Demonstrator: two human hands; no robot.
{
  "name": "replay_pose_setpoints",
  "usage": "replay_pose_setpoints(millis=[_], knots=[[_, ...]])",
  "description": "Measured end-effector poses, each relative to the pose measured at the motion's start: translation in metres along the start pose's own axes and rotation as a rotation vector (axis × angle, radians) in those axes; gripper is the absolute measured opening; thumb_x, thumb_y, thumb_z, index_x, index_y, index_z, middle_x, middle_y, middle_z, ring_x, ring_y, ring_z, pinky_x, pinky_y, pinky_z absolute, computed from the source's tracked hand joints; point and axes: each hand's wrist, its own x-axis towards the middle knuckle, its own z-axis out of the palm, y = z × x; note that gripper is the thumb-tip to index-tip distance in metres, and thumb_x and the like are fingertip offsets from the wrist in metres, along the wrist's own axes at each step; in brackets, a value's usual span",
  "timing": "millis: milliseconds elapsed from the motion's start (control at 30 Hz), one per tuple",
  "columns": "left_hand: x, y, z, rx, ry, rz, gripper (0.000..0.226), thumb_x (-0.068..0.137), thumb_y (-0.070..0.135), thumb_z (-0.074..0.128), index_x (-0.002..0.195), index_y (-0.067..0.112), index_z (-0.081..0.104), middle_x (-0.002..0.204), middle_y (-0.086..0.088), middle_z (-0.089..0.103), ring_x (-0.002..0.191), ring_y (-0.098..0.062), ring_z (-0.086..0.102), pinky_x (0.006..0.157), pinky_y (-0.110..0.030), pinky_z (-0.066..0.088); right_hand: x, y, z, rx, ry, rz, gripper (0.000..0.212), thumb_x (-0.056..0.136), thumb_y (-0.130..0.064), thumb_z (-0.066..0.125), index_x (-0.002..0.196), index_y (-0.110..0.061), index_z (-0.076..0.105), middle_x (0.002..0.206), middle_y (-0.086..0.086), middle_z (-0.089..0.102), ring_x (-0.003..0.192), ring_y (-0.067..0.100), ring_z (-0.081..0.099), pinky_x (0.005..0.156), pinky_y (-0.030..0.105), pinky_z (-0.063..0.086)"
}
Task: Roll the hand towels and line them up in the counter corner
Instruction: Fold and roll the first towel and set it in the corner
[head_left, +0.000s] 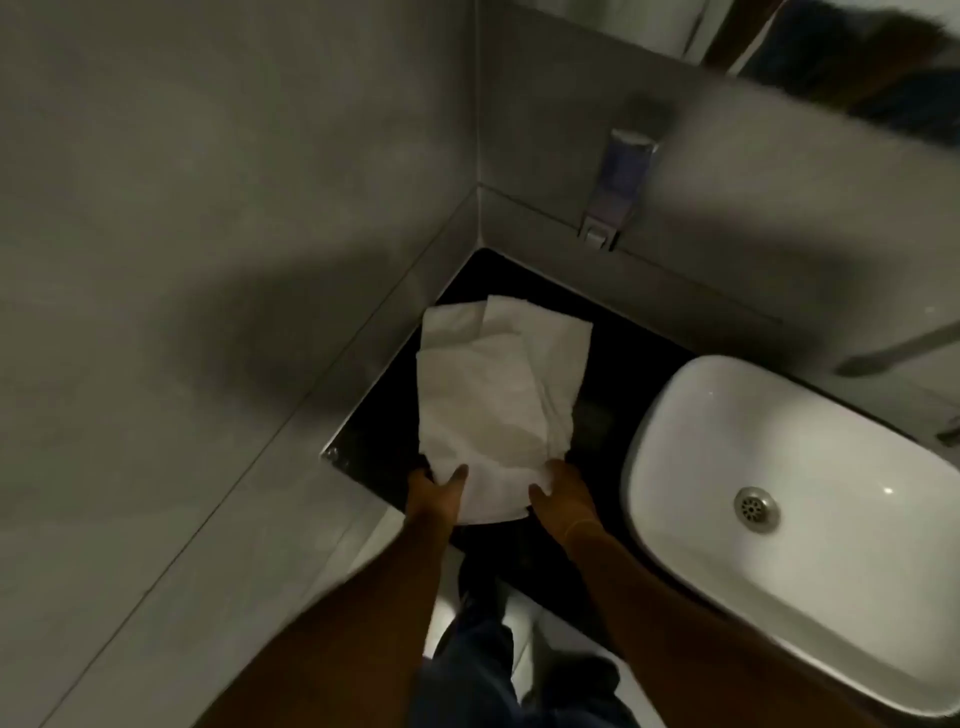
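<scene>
While both hands grip its near edge, we note the hand towel (493, 395) lies flat on the dark tabletop (623, 353), long axis running straight away from us toward the wall corner. Left hand (436, 486) pinches the near-left corner, right hand (558, 491) the near-right; both equally close. We judge a roll would go forward, away from us. Basin (779, 509) sits just right.

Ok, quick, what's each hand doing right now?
Left hand: closed on the near edge of the white hand towel.
Right hand: closed on the same edge.
</scene>
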Motion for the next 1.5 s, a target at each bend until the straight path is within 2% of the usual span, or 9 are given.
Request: replay_pose_setpoints(millis=[200, 433, 667, 867, 1067, 1133, 1200, 1300, 1500], knots=[[0.014, -0.001, -0.005, -0.054, -0.065, -0.062, 0.058, 0.09, 0.019, 0.077, 0.14, -0.001, 0.058, 0.145, -0.017, 0.06, 0.132, -0.04, 0.056, 0.112, -0.043, 0.044, 0.012, -0.015, 0.009, 0.366, 0.082, 0.198, 0.06, 0.095, -0.029, 0.067, 0.151, -0.019, 0.045, 0.147, 0.008, 0.055, 0.13, 0.033, 0.055, 0.107, 0.04, 0.047], [0.003, 0.011, -0.013, -0.288, -0.229, -0.138, 0.039, 0.089, 0.016, 0.076, 0.124, 0.007, 0.061, 0.111, -0.004, 0.069, 0.096, -0.026, 0.066, 0.078, -0.036, 0.061, 0.02, -0.028, -0.001, 0.611, -0.032, 0.31, 0.077, 0.088, -0.04, 0.076, 0.153, -0.015, 0.041, 0.152, 0.008, 0.048, 0.135, 0.034, 0.049, 0.111, 0.042, 0.044], [-0.041, 0.044, -0.045, -0.432, -0.495, -0.076, 0.049, 0.088, 0.013, 0.074, 0.136, 0.008, 0.063, 0.135, -0.019, 0.067, 0.126, -0.037, 0.063, 0.108, -0.055, 0.049, 0.001, -0.032, -0.01, 1.27, -0.295, 0.305, 0.057, 0.086, -0.019, 0.078, 0.139, -0.008, 0.059, 0.132, 0.015, 0.068, 0.121, 0.036, 0.065, 0.101, 0.046, 0.055], [-0.109, 0.084, -0.066, -0.382, -0.558, 0.021, 0.07, 0.071, 0.023, 0.078, 0.139, 0.017, 0.061, 0.137, -0.012, 0.067, 0.128, -0.034, 0.06, 0.116, -0.055, 0.042, -0.048, -0.053, -0.059, 1.334, -0.291, 0.159, 0.065, 0.078, -0.022, 0.083, 0.136, -0.003, 0.061, 0.105, 0.015, 0.077, 0.105, 0.03, 0.073, 0.09, 0.039, 0.059], [-0.175, 0.091, -0.056, -0.402, -0.851, -0.071, 0.035, 0.084, 0.013, 0.079, 0.116, 0.024, 0.079, 0.121, -0.007, 0.077, 0.108, -0.026, 0.074, 0.079, -0.036, 0.064, -0.153, -0.035, -0.115, 1.354, -0.178, 0.161, 0.04, 0.088, -0.027, 0.072, 0.123, -0.008, 0.073, 0.127, 0.02, 0.07, 0.113, 0.034, 0.07, 0.094, 0.046, 0.058], [-0.199, 0.088, -0.035, -0.328, -0.925, -0.067, 0.041, 0.078, 0.008, 0.08, 0.117, 0.019, 0.076, 0.111, -0.007, 0.08, 0.095, -0.023, 0.078, 0.066, -0.03, 0.063, -0.192, -0.013, -0.132, 1.397, -0.075, 0.167, 0.038, 0.088, -0.03, 0.073, 0.124, -0.016, 0.073, 0.131, 0.017, 0.069, 0.121, 0.035, 0.066, 0.106, 0.053, 0.05], [-0.223, 0.082, -0.009, -0.243, -0.99, -0.065, 0.049, 0.069, 0.005, 0.076, 0.117, 0.013, 0.07, 0.101, -0.012, 0.081, 0.084, -0.024, 0.079, 0.058, -0.029, 0.062, -0.23, 0.008, -0.149, 1.42, 0.005, 0.175, 0.03, 0.08, -0.028, 0.078, 0.109, -0.02, 0.08, 0.12, 0.018, 0.074, 0.109, 0.036, 0.072, 0.091, 0.054, 0.058], [-0.261, 0.072, 0.035, -0.1, -1.162, -0.107, 0.052, 0.067, 0.002, 0.088, 0.116, 0.012, 0.073, 0.108, -0.015, 0.08, 0.095, -0.029, 0.078, 0.071, -0.036, 0.065, -0.276, 0.043, -0.174, 1.392, 0.178, 0.242, 0.043, 0.066, -0.02, 0.079, 0.109, -0.013, 0.077, 0.105, 0.021, 0.078, 0.084, 0.036, 0.078, 0.066, 0.043, 0.062], [-0.334, 0.062, 0.16, -0.013, -1.378, -0.244, 0.049, 0.084, 0.015, 0.082, 0.13, 0.005, 0.069, 0.131, -0.017, 0.071, 0.117, -0.027, 0.071, 0.092, -0.039, 0.06, -0.325, 0.121, -0.254, 1.476, 0.558, 0.337, 0.028, 0.09, -0.022, 0.066, 0.114, -0.009, 0.064, 0.105, 0.021, 0.068, 0.092, 0.035, 0.063, 0.071, 0.045, 0.051]])
